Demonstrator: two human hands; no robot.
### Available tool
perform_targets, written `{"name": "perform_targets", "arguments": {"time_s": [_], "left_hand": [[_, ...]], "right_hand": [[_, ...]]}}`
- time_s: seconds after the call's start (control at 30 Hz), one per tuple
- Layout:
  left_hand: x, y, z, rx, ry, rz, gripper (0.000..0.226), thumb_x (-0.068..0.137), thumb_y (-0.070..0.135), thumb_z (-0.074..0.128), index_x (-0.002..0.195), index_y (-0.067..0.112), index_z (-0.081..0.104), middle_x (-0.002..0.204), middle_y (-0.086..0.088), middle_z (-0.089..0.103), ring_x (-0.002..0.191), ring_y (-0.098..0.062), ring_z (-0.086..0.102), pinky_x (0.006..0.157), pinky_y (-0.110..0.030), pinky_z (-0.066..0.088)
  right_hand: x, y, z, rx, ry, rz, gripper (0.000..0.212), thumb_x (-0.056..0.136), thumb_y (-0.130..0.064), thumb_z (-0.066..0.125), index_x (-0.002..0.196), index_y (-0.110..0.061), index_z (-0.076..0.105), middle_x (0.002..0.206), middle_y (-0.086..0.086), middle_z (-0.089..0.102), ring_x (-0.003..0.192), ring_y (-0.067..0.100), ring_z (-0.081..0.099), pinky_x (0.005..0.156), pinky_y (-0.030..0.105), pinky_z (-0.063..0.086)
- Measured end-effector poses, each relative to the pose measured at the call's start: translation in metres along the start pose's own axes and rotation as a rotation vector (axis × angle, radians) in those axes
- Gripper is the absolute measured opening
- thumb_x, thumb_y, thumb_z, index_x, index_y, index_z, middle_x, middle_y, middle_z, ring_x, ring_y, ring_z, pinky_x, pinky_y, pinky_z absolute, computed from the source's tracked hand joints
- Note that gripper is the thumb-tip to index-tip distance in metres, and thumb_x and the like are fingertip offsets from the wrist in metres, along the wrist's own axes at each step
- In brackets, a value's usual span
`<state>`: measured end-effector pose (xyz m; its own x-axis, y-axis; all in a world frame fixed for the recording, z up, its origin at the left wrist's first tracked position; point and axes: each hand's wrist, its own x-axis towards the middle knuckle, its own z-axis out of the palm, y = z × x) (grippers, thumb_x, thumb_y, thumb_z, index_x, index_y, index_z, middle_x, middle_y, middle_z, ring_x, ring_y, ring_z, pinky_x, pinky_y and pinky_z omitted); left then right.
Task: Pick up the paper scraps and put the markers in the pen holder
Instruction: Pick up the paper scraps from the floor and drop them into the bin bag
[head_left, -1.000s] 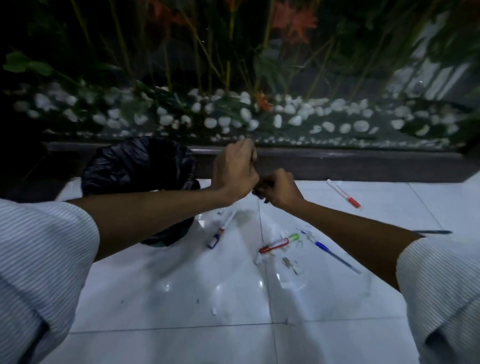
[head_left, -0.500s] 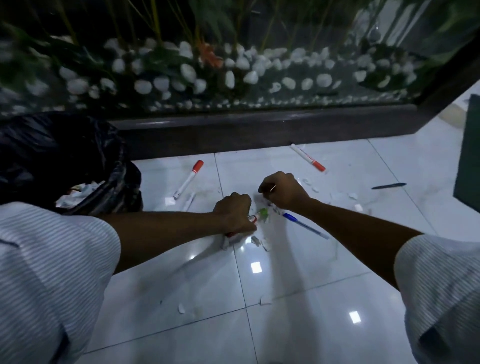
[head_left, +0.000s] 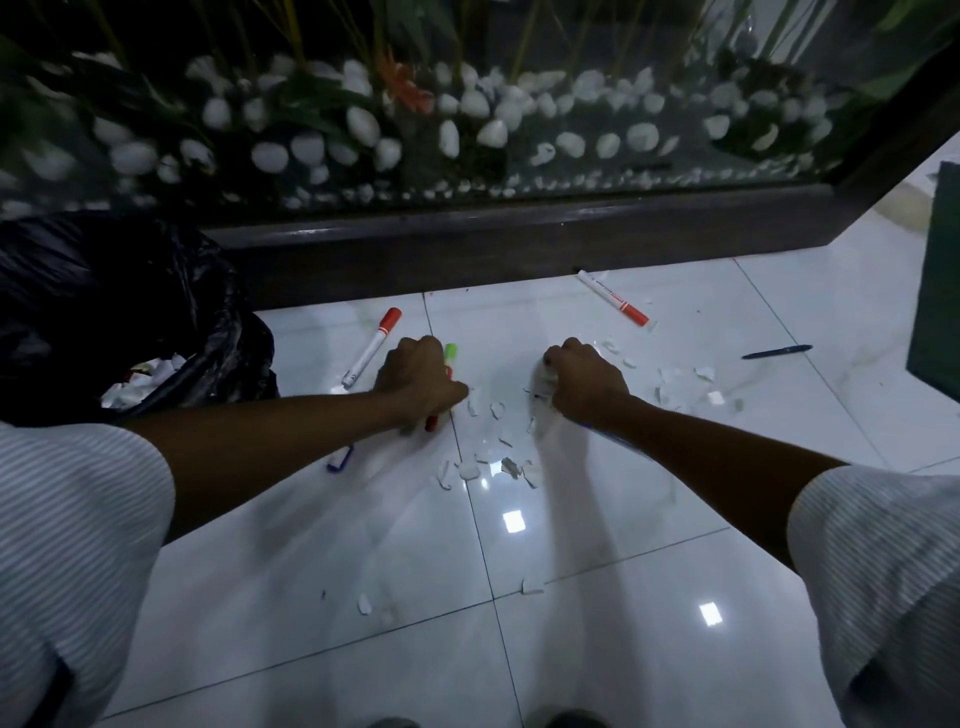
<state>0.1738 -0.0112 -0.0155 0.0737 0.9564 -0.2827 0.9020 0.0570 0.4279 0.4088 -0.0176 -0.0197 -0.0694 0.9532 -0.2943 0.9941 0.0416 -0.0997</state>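
left hand (head_left: 421, 382) now down, fist around green-red markers (head_left: 450, 355) | right hand (head_left: 584, 384) fisted on scraps (head_left: 543, 382) — moved rightward | gathering under way — more scraps on floor (head_left: 571, 597)

The left hand (head_left: 418, 376) is curling over a green-capped marker (head_left: 450, 354) on the glossy white tiled floor (head_left: 597, 623); the right hand (head_left: 584, 382) is gripping crumpled white paper scraps (head_left: 543, 384).
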Motion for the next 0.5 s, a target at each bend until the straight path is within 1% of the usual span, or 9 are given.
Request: {"name": "perform_targets", "arguments": {"time_s": [0.03, 0.1, 0.17, 0.23, 0.3, 0.4, 0.43, 0.5], "left_hand": [[-0.002, -0.007, -0.004, 0.038, 0.005, -0.016, 0.047, 0.076, 0.044, 0.079, 0.096, 0.013, 0.051, 0.099, -0.009, 0.059, 0.087, -0.024, 0.061, 0.062, -0.03, 0.045], [-0.005, -0.017, -0.008, 0.101, 0.001, -0.051, 0.047, 0.08, 0.035, 0.08, 0.108, 0.009, 0.052, 0.106, -0.012, 0.059, 0.092, -0.026, 0.062, 0.064, -0.03, 0.047], [-0.01, -0.021, -0.011, 0.153, -0.009, -0.064, 0.047, 0.081, 0.025, 0.079, 0.114, 0.006, 0.051, 0.109, -0.013, 0.059, 0.096, -0.028, 0.065, 0.068, -0.032, 0.052], [-0.013, -0.021, -0.01, 0.202, -0.005, -0.055, 0.044, 0.081, 0.018, 0.076, 0.114, 0.004, 0.05, 0.113, -0.015, 0.06, 0.099, -0.03, 0.066, 0.074, -0.035, 0.057], [-0.015, -0.018, -0.008, 0.269, 0.018, -0.032, 0.042, 0.083, 0.013, 0.073, 0.118, 0.004, 0.05, 0.116, -0.015, 0.062, 0.104, -0.032, 0.067, 0.08, -0.037, 0.056], [-0.009, -0.013, -0.006, 0.321, 0.071, 0.068, 0.044, 0.084, 0.011, 0.073, 0.121, 0.008, 0.049, 0.116, -0.013, 0.062, 0.101, -0.028, 0.066, 0.073, -0.032, 0.05], [-0.006, -0.012, -0.005, 0.305, 0.068, 0.113, 0.042, 0.084, 0.011, 0.073, 0.119, 0.009, 0.05, 0.117, -0.012, 0.06, 0.099, -0.025, 0.064, 0.072, -0.031, 0.05], [0.001, -0.011, -0.002, 0.27, 0.029, 0.208, 0.031, 0.085, 0.007, 0.071, 0.109, 0.011, 0.051, 0.116, -0.01, 0.055, 0.095, -0.02, 0.057, 0.071, -0.031, 0.05]], "right_hand": [[-0.002, -0.004, 0.003, 0.003, 0.018, -0.032, 0.04, 0.084, -0.014, 0.067, 0.122, -0.01, 0.057, 0.123, 0.01, 0.052, 0.116, 0.03, 0.052, 0.081, 0.04, 0.05], [-0.006, -0.01, 0.009, 0.052, 0.047, -0.095, 0.032, 0.082, -0.007, 0.064, 0.114, -0.008, 0.06, 0.117, 0.01, 0.054, 0.11, 0.03, 0.055, 0.075, 0.038, 0.049], [-0.01, -0.017, 0.015, 0.129, 0.047, -0.186, 0.033, 0.078, -0.002, 0.063, 0.111, -0.007, 0.063, 0.112, 0.011, 0.056, 0.103, 0.03, 0.058, 0.077, 0.04, 0.052], [-0.013, -0.023, 0.017, 0.194, 0.013, -0.289, 0.037, 0.077, -0.001, 0.064, 0.113, -0.007, 0.067, 0.107, 0.012, 0.06, 0.096, 0.03, 0.062, 0.08, 0.038, 0.053], [-0.013, -0.029, 0.016, 0.23, 0.009, -0.344, 0.038, 0.078, 0.0, 0.066, 0.114, -0.009, 0.07, 0.104, 0.01, 0.063, 0.092, 0.028, 0.065, 0.08, 0.038, 0.054], [-0.009, -0.037, 0.013, 0.253, 0.087, -0.284, 0.044, 0.08, -0.002, 0.065, 0.123, -0.014, 0.067, 0.114, 0.007, 0.064, 0.098, 0.026, 0.065, 0.08, 0.041, 0.057], [-0.007, -0.039, 0.013, 0.241, 0.097, -0.274, 0.047, 0.08, -0.002, 0.064, 0.125, -0.013, 0.065, 0.117, 0.008, 0.062, 0.102, 0.026, 0.063, 0.079, 0.041, 0.056], [-0.004, -0.042, 0.014, 0.17, 0.065, -0.291, 0.049, 0.077, -0.002, 0.063, 0.125, -0.012, 0.062, 0.121, 0.01, 0.057, 0.11, 0.03, 0.056, 0.077, 0.045, 0.057]]}}
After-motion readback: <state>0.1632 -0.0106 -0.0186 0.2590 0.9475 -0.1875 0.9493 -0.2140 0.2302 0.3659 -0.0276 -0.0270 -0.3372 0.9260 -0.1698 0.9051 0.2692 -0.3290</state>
